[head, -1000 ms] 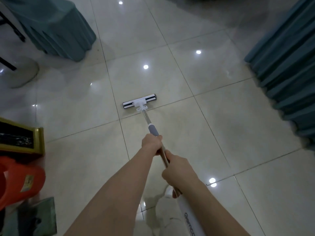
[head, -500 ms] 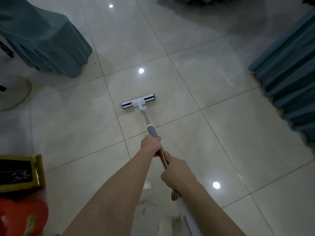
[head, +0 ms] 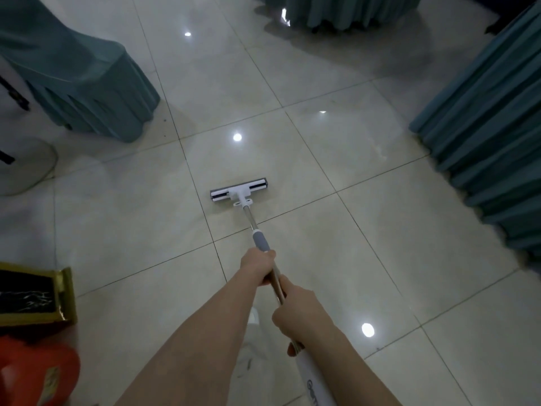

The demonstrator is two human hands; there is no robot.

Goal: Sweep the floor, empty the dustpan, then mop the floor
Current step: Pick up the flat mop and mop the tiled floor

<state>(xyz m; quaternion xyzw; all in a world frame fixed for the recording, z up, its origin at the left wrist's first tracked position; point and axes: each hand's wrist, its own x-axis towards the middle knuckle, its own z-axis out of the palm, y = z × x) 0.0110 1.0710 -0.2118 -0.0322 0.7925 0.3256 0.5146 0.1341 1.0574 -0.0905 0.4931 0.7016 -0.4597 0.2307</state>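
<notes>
Nearest, at the bottom edge: white handle end [head: 314, 382] of the mop [head: 249, 215], printed with dark lettering, only a rounded first letter or two in view, too cut off to read. Just above it, right hand [head: 303, 313] curled tight round the bare metal shaft [head: 277, 284]. A little farther up, left hand [head: 259, 266] wrapped round the same shaft, fingers closed on the metal right below the grey collar [head: 261, 240]. A short stretch of shaft bare between the two fists.

Low on the left, red plastic thing [head: 38, 373] with a yellowish sticker, print too blurred to read. Just beyond it, gold-edged box [head: 66, 291], black inside.

Underfoot and all around: glossy pale tile floor [head: 395, 259], thin dark grout lines, round white glints of reflected lights, a few dark specks near the left-hand drape.

Out ahead of the grip, well beyond the left hand, at the far end of the slanted shaft: mop head [head: 238, 191], flat on the floor, lying crosswise, white bracket at its middle, grey pad with dark ends, just past a grout line.

Farther off on the left, round pale base [head: 26, 168] with a thin cord trailing over the tiles. Behind that, teal cloth cover [head: 82, 77] hanging to the floor. Down the right side, pleated teal skirting [head: 491, 148]. Farthest, at the top edge, another teal skirted piece [head: 336, 10], mirrored dimly in the tiles.
</notes>
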